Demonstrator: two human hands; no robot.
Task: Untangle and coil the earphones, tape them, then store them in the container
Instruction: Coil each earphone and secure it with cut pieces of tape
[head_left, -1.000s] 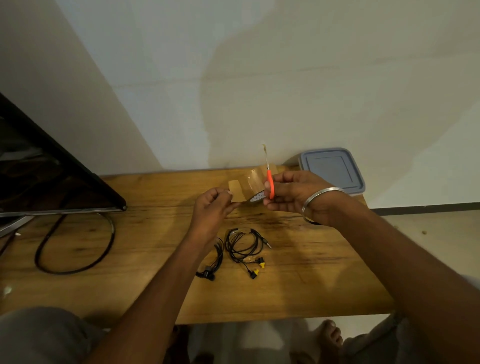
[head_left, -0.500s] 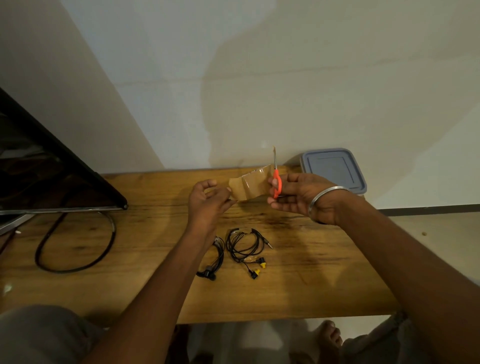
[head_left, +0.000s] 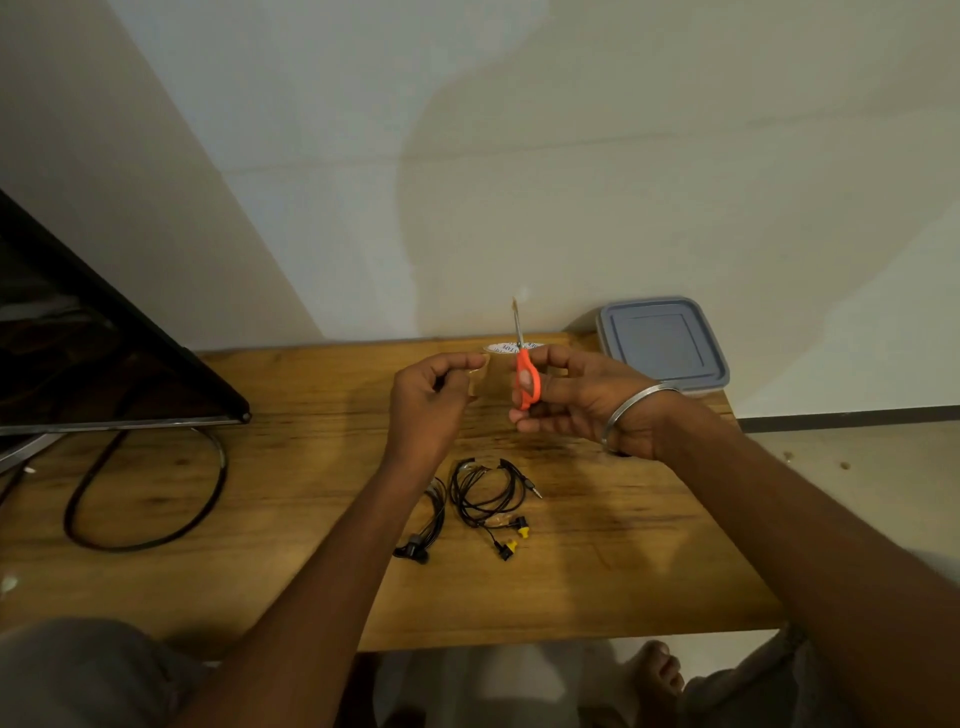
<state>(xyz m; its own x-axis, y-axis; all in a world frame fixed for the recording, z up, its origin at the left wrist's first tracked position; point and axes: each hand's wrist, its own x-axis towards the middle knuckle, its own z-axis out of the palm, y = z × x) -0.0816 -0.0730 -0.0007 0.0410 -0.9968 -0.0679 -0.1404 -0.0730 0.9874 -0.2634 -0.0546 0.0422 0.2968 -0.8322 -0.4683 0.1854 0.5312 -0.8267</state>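
While the left hand (head_left: 428, 397) pinches the tape end (head_left: 475, 382) and the right hand (head_left: 582, 402) grips roll plus orange scissors (head_left: 525, 376) mid-frame, slack tape risks folding onto itself; earphones (head_left: 485, 493) lie below, container (head_left: 662, 343) upper right.

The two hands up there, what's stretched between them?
In the head view, a brown strip of tape spans from the left hand to the right hand, which holds orange scissors.
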